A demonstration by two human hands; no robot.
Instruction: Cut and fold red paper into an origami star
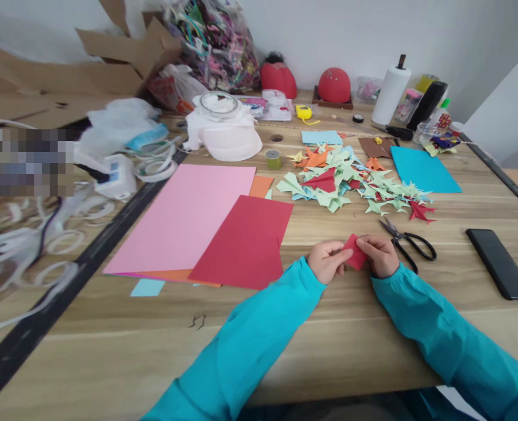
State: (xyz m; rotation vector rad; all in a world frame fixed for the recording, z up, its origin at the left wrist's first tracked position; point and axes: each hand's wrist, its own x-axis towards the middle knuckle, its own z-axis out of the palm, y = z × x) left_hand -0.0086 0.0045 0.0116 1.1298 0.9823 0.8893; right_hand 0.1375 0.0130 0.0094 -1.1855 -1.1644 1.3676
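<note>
A small folded piece of red paper (354,252) is pinched between both my hands just above the wooden table (154,345). My left hand (326,261) grips its left edge with closed fingers. My right hand (379,255) holds its right side, thumb and fingers pressed on it. Both arms wear teal sleeves. Black-handled scissors (406,240) lie just right of my right hand. A red paper sheet (245,242) lies left of my left hand, overlapping a large pink sheet (189,213).
A pile of folded paper shapes (351,181) in green, red and orange lies beyond my hands. A blue sheet (423,169) and a black phone (500,263) are to the right. A paper towel roll (389,93), white lidded container (221,126), cardboard and tape rolls crowd the back and left.
</note>
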